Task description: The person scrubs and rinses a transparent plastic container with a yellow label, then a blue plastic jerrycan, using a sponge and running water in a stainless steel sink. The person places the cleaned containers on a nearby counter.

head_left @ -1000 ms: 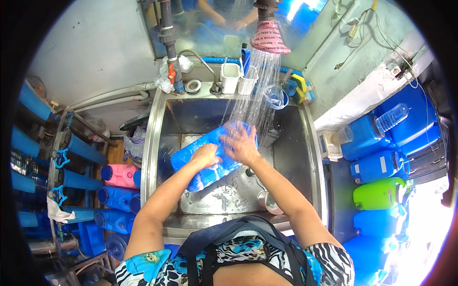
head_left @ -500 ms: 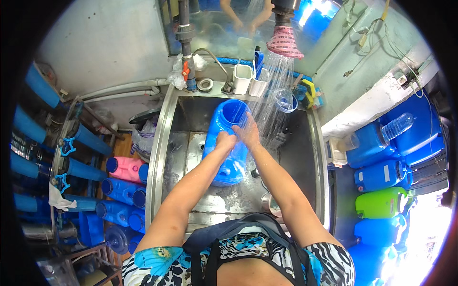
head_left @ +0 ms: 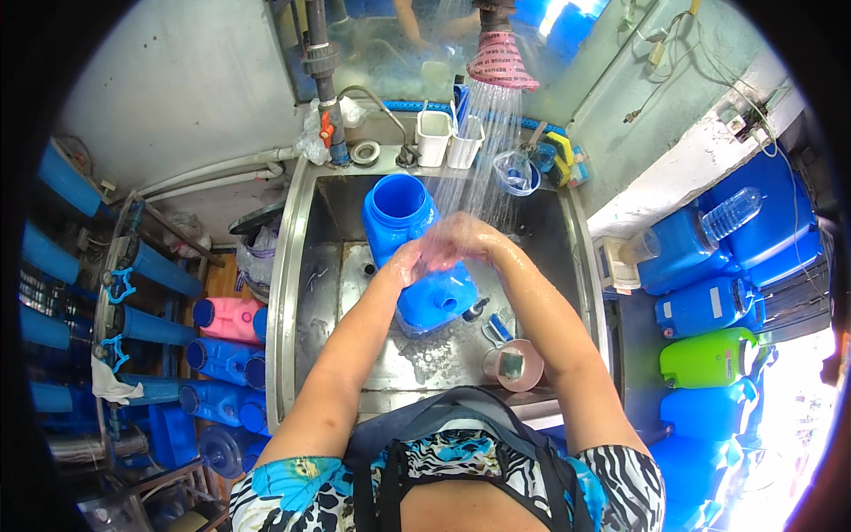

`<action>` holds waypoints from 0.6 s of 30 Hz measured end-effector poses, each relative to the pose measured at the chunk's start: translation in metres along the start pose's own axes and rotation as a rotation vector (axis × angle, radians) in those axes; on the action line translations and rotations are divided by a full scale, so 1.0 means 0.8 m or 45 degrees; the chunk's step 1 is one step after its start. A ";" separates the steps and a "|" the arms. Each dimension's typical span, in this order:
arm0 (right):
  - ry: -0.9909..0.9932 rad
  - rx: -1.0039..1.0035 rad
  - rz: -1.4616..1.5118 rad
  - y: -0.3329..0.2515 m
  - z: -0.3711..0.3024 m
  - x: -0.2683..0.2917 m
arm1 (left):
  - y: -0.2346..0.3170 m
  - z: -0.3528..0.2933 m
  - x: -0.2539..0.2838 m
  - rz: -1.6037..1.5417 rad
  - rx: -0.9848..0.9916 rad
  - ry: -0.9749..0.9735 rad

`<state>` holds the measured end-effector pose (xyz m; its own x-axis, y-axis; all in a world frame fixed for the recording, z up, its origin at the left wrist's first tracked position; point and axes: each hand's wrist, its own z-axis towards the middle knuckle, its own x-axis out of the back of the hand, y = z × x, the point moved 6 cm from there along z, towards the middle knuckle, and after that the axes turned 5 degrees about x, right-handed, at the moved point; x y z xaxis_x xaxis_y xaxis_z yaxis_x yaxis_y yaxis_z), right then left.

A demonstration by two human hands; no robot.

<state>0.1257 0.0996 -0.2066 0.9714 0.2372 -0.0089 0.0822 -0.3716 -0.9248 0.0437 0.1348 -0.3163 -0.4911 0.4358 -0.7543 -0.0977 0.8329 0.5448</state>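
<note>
A wet blue plastic jug (head_left: pixel 430 300) stands in the steel sink, its wide round mouth (head_left: pixel 396 197) uncapped toward the back and a small spout nearer me. Over its middle, my two hands meet close together. My left hand (head_left: pixel 408 264) is against the jug's handle area, its fingers hidden behind the other hand. Smeared by motion, my right hand (head_left: pixel 461 238) is above the jug, and its fingers do not show clearly. Water falls from an overhead shower outlet wrapped in pink printed material (head_left: pixel 503 62), just beyond my right hand.
The steel sink rim (head_left: pixel 285 293) surrounds the work. A pink cup with a green sponge (head_left: pixel 514 363) and a blue brush (head_left: pixel 498 328) lie inside. White containers (head_left: pixel 433 137) line the back ledge. Blue jugs (head_left: pixel 222 355) stack at left; a green jug (head_left: pixel 709 359) is at right.
The jug has shifted left and turned, so its small spout now shows. My right hand has left the wide mouth and come over the jug's middle. The pink cup is uncovered.
</note>
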 end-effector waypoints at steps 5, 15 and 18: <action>0.063 0.134 -0.061 -0.008 0.013 -0.012 | 0.003 -0.002 0.013 0.046 0.031 -0.059; -0.360 0.000 -0.947 0.011 0.018 0.021 | 0.015 -0.050 0.034 -0.085 0.208 -0.099; -0.084 -0.105 -0.466 0.002 0.019 0.026 | 0.018 -0.055 0.049 -0.051 0.151 -0.080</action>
<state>0.1431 0.1173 -0.2143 0.8581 0.4242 0.2894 0.4415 -0.3218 -0.8376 -0.0148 0.1489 -0.3216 -0.4331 0.4190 -0.7980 -0.0114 0.8827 0.4697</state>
